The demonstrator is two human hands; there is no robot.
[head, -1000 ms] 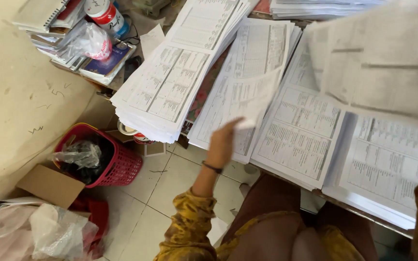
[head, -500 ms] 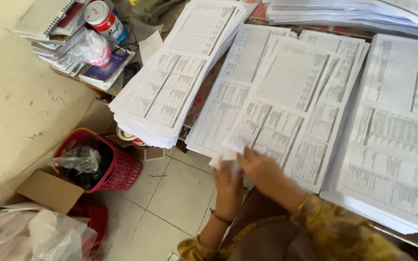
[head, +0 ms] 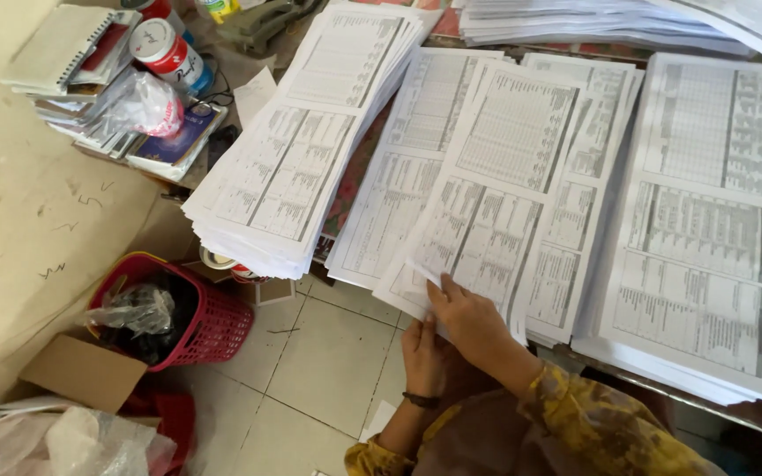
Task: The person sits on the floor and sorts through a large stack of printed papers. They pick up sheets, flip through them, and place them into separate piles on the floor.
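- Two hands meet at six o'clock: right hand (head: 467,319) pinches the loose white printed sheet (head: 478,220); left hand (head: 425,357) supports beneath, grip unclear.
- Sheet overhangs the surface (head: 354,189); a tug could slide it floorward.

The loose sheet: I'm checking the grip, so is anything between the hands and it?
Nothing visible. The right hand lies on the loose sheet, fingers at its near edge; the left hand is just under that edge, its contact hidden.

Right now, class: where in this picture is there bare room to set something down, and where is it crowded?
Free: the tiled floor between the red basket and the left hand. Crowded: the table, covered edge to edge by paper stacks; the right hand rests on a loose sheet; books and a tin fill the far-left corner.
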